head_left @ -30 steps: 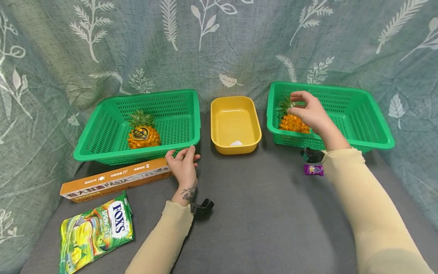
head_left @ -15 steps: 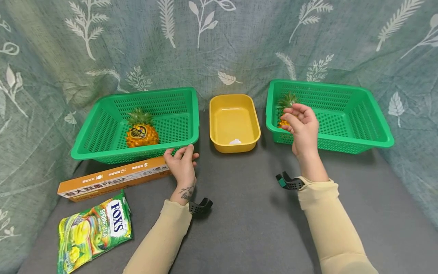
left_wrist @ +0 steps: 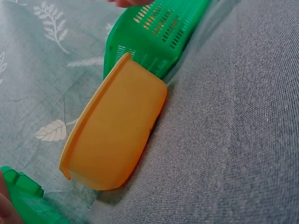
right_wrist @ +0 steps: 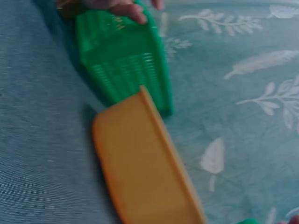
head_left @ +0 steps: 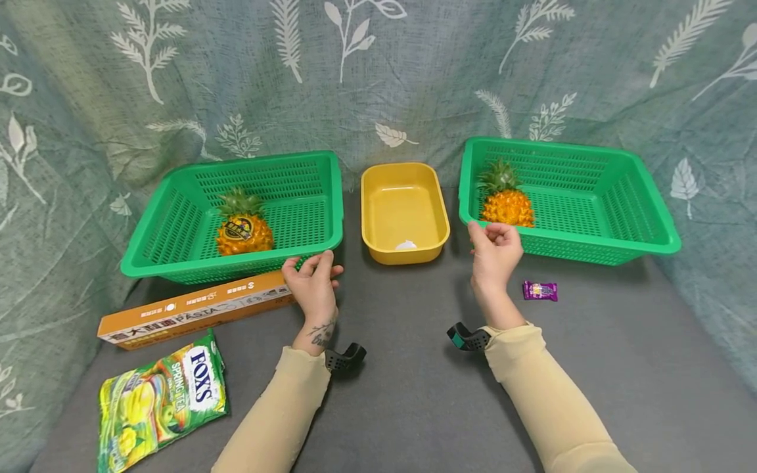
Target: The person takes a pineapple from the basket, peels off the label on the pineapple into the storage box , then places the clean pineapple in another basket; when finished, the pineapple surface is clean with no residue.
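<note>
My left hand (head_left: 313, 286) is at the front right corner of the left green basket (head_left: 340, 203), fingers loosely bent and fingertips right at the rim. A pineapple (head_left: 245, 236) with a dark round label lies in that basket. My right hand (head_left: 495, 256) is by the front left corner of the right green basket (head_left: 615, 244), its thumb raised toward the rim and the other fingers bent. Another pineapple (head_left: 507, 207) lies inside. Nothing shows between the fingers of either hand. A yellow tub (head_left: 405, 256) stands between the baskets; the left wrist view shows its side wall (left_wrist: 117, 121).
An orange pasta box (head_left: 195, 309) lies before the left basket. Nearer is a green Fox's candy bag (head_left: 162, 401). A small purple packet (head_left: 539, 290) lies before the right basket. The patterned curtain (head_left: 402, 79) hangs behind everything.
My right hand has drawn back from over the right basket, moving left and toward me to its front corner. The pineapple and purple packet there now show fully. My left hand has stayed put.
</note>
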Action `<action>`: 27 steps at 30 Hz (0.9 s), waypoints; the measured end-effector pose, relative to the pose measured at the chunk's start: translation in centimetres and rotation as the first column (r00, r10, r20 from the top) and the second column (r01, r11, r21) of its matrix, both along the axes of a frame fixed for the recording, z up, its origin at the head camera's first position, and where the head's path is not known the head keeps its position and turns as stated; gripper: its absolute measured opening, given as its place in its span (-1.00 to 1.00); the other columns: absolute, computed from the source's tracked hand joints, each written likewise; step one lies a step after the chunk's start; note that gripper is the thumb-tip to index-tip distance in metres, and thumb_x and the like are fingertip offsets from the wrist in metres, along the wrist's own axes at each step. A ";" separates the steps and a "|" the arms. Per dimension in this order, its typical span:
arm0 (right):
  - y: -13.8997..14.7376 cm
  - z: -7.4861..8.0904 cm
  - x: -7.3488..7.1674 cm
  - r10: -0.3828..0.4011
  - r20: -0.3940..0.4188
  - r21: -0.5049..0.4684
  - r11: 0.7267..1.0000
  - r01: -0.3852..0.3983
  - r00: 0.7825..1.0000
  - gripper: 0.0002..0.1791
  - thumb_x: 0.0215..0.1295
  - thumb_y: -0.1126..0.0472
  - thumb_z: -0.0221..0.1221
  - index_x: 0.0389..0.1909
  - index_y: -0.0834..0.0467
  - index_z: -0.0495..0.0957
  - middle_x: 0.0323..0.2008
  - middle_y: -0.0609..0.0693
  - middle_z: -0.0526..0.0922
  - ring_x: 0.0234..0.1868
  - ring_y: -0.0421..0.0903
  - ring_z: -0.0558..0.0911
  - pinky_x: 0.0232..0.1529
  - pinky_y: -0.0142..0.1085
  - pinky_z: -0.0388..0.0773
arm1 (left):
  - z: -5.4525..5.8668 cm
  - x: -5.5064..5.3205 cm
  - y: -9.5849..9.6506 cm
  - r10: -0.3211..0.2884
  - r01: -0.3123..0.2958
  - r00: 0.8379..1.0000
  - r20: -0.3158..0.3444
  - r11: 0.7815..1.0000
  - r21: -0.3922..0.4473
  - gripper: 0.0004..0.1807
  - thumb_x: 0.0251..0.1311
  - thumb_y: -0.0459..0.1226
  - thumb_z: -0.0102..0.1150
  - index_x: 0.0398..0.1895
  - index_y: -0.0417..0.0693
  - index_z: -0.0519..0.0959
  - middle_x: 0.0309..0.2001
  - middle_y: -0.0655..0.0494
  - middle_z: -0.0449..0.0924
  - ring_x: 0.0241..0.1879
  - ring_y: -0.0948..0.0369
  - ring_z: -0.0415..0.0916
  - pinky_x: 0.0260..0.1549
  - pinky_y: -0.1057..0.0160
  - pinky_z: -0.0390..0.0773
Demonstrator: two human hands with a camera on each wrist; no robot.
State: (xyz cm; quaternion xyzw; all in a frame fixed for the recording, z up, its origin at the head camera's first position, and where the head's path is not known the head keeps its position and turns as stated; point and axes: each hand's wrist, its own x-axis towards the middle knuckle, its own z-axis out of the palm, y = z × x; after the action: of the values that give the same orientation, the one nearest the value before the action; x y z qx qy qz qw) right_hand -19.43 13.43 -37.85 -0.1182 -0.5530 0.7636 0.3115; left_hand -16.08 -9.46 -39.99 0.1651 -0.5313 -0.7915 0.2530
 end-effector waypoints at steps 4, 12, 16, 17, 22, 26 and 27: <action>0.0 -1.0 -0.4 -0.082 0.086 -0.038 0.996 0.085 0.993 -0.64 -0.01 0.41 0.29 -0.60 0.06 0.26 -0.70 -0.13 0.40 -0.71 -0.27 0.46 -0.72 -0.47 0.34 | 0.1 0.0 0.0 -0.002 0.002 1.000 0.000 1.000 0.006 -0.54 0.16 -0.33 0.16 -0.05 -0.05 0.09 -0.48 0.20 0.54 -0.73 0.34 0.48 -0.79 0.41 0.38; 0.5 -1.9 -0.9 -0.065 0.188 -0.099 0.991 0.085 0.980 -0.62 0.02 0.36 0.30 -0.46 0.06 0.22 -0.59 -0.09 0.40 -0.68 -0.22 0.46 -0.72 -0.47 0.35 | 0.1 0.0 -0.1 -0.001 0.001 1.000 -0.005 1.000 0.018 -0.54 0.17 -0.34 0.15 -0.04 -0.06 0.09 -0.49 0.21 0.54 -0.74 0.34 0.48 -0.80 0.43 0.37; 0.6 -1.9 -1.0 -0.075 0.200 -0.110 0.989 0.099 0.977 -0.61 0.02 0.34 0.30 -0.41 0.07 0.22 -0.55 -0.07 0.41 -0.65 -0.19 0.47 -0.72 -0.45 0.35 | 0.0 0.0 -0.1 -0.001 0.001 1.000 -0.008 1.000 0.016 -0.55 0.17 -0.34 0.15 -0.05 -0.04 0.08 -0.48 0.21 0.54 -0.74 0.35 0.48 -0.80 0.43 0.37; 0.6 -1.9 -1.1 -0.080 0.200 -0.118 0.987 0.105 0.977 -0.61 0.02 0.35 0.31 -0.39 0.08 0.22 -0.55 -0.07 0.43 -0.65 -0.19 0.47 -0.72 -0.46 0.35 | 0.1 0.1 -0.1 0.000 0.000 1.000 -0.009 1.000 0.016 -0.55 0.17 -0.34 0.15 -0.05 -0.04 0.09 -0.48 0.20 0.54 -0.74 0.35 0.48 -0.81 0.42 0.36; 1.1 -2.0 -1.3 -0.089 0.186 -0.129 0.985 0.114 0.979 -0.61 0.06 0.33 0.30 -0.30 0.11 0.23 -0.59 -0.08 0.51 -0.64 -0.18 0.50 -0.72 -0.44 0.36 | 0.1 0.1 0.0 -0.002 0.002 1.000 -0.008 1.000 0.012 -0.54 0.17 -0.34 0.15 -0.04 -0.04 0.08 -0.48 0.21 0.54 -0.74 0.35 0.48 -0.81 0.42 0.36; 1.3 -1.9 -1.3 -0.071 0.197 -0.129 0.987 0.097 0.978 -0.63 0.10 0.30 0.28 -0.30 0.09 0.23 -0.62 -0.10 0.55 -0.62 -0.19 0.52 -0.69 -0.44 0.37 | 0.1 0.1 0.1 -0.004 0.004 1.000 -0.009 1.000 0.012 -0.54 0.17 -0.35 0.15 -0.04 -0.04 0.08 -0.49 0.20 0.54 -0.73 0.34 0.48 -0.81 0.42 0.35; 1.3 -1.8 -1.3 -0.064 0.200 -0.136 0.986 0.092 0.978 -0.63 0.10 0.30 0.28 -0.30 0.09 0.21 -0.62 -0.10 0.55 -0.62 -0.20 0.53 -0.69 -0.44 0.38 | 0.1 0.1 0.1 -0.005 0.005 1.000 -0.008 1.000 0.011 -0.54 0.17 -0.35 0.15 -0.04 -0.03 0.08 -0.49 0.20 0.54 -0.73 0.34 0.48 -0.82 0.42 0.35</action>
State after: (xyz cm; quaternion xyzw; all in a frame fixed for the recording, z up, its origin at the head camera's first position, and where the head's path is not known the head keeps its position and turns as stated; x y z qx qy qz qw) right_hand -20.74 14.76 -39.70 -0.2362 -0.5189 0.7737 0.2762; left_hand -15.96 -9.38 -39.89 0.1618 -0.5265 -0.7957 0.2522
